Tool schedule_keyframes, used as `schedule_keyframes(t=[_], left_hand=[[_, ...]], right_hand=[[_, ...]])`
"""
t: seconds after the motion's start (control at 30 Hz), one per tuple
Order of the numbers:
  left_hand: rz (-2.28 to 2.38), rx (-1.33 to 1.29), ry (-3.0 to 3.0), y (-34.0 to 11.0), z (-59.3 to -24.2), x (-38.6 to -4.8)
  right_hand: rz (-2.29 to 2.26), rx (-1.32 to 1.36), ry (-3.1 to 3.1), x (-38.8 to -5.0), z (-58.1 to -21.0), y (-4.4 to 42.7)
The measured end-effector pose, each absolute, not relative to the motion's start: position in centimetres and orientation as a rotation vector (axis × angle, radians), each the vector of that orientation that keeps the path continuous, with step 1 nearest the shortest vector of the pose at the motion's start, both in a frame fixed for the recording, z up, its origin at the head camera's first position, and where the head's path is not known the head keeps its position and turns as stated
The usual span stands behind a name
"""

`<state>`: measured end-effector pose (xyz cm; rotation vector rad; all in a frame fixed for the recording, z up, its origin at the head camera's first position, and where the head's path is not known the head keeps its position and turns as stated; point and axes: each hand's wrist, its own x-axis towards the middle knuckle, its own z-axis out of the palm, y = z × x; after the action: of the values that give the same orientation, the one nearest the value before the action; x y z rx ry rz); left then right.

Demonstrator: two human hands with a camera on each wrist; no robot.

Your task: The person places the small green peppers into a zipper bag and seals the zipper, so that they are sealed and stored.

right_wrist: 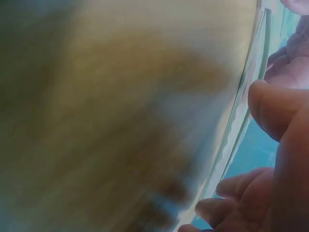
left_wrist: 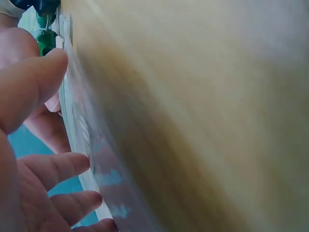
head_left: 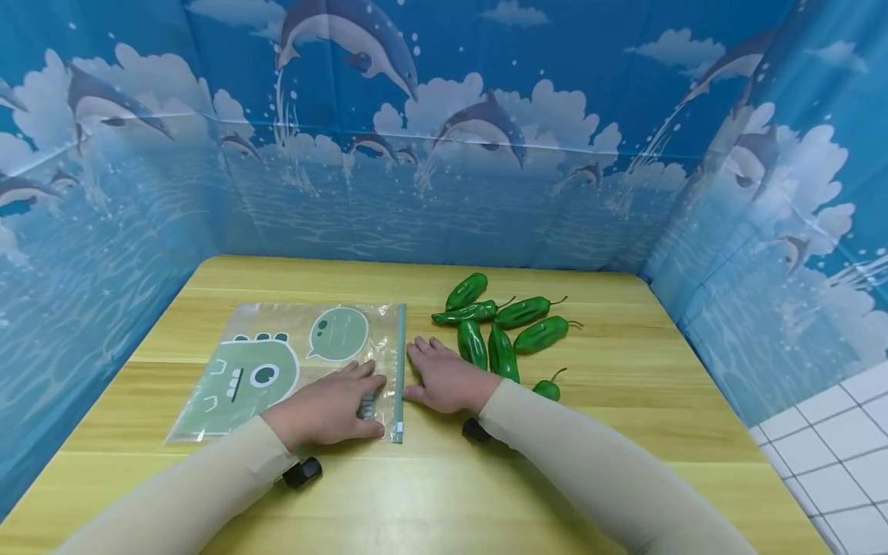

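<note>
A clear zip bag (head_left: 347, 385) with a green dinosaur print lies flat on the table, its green zip strip (head_left: 400, 347) on the right side and a white slider at the strip's near end. The left hand (head_left: 329, 405) rests on the bag near the strip, fingers spread. Just right of the strip, the right hand (head_left: 447, 378) is at the table with fingers extended and holds nothing. In the left wrist view, the left fingertips (left_wrist: 89, 162) touch the plastic. The right hand (right_wrist: 256, 193) shows extended fingers beside the bag's edge in the right wrist view.
Several green peppers (head_left: 502, 353) lie to the right of the bag, beyond the right hand and forearm. The wooden table (head_left: 624, 401) is enclosed by a blue dolphin-print curtain (head_left: 444, 208) at the back and sides. White tiles (head_left: 832, 432) show at the right.
</note>
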<state>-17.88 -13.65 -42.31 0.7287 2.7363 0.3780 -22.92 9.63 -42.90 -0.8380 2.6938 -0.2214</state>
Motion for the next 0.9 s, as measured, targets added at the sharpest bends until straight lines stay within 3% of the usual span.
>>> schedule_keyframes(t=[0.9], left_hand=[[0.323,0.582,2.929,-11.8,-42.6,-18.7]], right_hand=[[-0.202,-0.892,2.653,-23.1,-43.1,9.0]])
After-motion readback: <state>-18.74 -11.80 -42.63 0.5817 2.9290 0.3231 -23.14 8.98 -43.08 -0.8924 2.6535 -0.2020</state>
